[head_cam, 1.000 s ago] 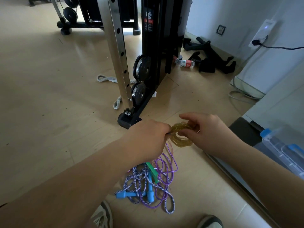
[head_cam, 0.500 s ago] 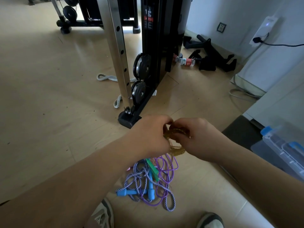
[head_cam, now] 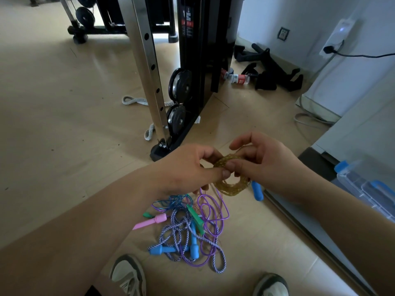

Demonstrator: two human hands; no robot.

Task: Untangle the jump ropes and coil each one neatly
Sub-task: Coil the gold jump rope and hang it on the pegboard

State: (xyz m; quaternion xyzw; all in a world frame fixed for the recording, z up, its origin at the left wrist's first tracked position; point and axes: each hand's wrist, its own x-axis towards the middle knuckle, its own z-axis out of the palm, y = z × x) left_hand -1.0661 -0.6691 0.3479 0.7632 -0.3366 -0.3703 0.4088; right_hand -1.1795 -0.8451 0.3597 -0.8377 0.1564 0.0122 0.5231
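Yellow rope (head_cam: 232, 185) nearly coiled, pinched by left hand (head_cam: 188, 169) and right hand (head_cam: 267, 165). Pile (head_cam: 188, 229) at 6 o'clock not yet untangled; several ropes left.

A pale wooden floor (head_cam: 53, 103) fills the left of the frame. At upper centre stands a black gym machine (head_cam: 203, 50) with a steel upright (head_cam: 147, 67) drilled with holes; two black weight plates (head_cam: 180, 86) hang just beside it. Right of the machine a bottle (head_cam: 238, 78) with a red label lies on its side near black handles (head_cam: 275, 75). A wall socket (head_cam: 283, 33) sits at upper right. A clear plastic box (head_cam: 367, 189) with blue latches is at the right edge.
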